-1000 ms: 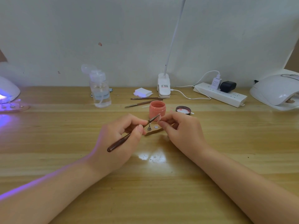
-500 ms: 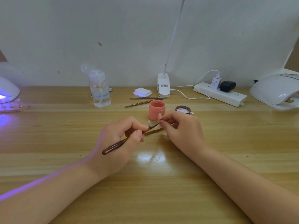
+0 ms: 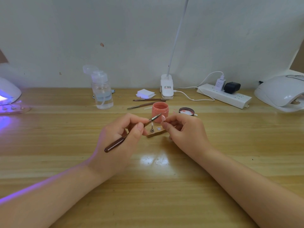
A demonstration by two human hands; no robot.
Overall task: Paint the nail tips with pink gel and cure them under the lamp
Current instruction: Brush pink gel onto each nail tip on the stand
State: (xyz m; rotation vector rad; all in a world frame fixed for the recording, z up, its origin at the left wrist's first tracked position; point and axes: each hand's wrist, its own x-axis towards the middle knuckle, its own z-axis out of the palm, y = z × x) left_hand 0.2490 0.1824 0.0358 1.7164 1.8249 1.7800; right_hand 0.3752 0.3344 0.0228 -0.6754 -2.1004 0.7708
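Centre of frame, left hand point(image 3: 121, 139) gripping a brush point(image 3: 131, 133), right hand point(image 3: 184, 130) pinching a pink nail tip point(image 3: 163, 118) (pot point(image 3: 159, 111) just behind)

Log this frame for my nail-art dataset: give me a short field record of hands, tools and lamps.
left hand: grips brush
right hand: pinches pink nail tip
brush tip: near the nail tip; contact unclear
gel jar: open, behind the hands
jar lid: on table, right of jar
left lamp: glowing purple
right lamp: no glow seen
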